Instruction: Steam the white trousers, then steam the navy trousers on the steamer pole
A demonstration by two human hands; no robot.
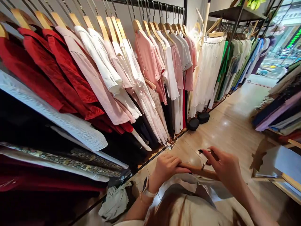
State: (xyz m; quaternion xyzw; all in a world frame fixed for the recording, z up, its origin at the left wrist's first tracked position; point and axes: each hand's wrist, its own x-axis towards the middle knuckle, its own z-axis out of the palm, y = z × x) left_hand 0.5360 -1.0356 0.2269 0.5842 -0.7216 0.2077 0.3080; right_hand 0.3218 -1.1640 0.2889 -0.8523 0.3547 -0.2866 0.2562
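Note:
A wooden hanger (198, 170) lies level in front of my body, over the floor. My left hand (167, 166) is wrapped around its left end, with a watch and a bracelet on that wrist. My right hand (222, 164) holds the hanger's other side, fingers curled beside a small metal piece that looks like its hook. Below the hanger hangs a pale, thin garment (216, 190), partly hidden by my arms and hair. Whether it is fastened to the hanger I cannot tell.
A wall rail (162, 5) carries red shirts (58, 69), pink and white tops on wooden hangers. Crumpled grey-green cloth (115, 201) lies on the floor at lower left. Black shoes or bags (198, 121) stand below the white skirt (207, 72). Folded clothes (277, 106) and a wooden stand (275, 180) are at right.

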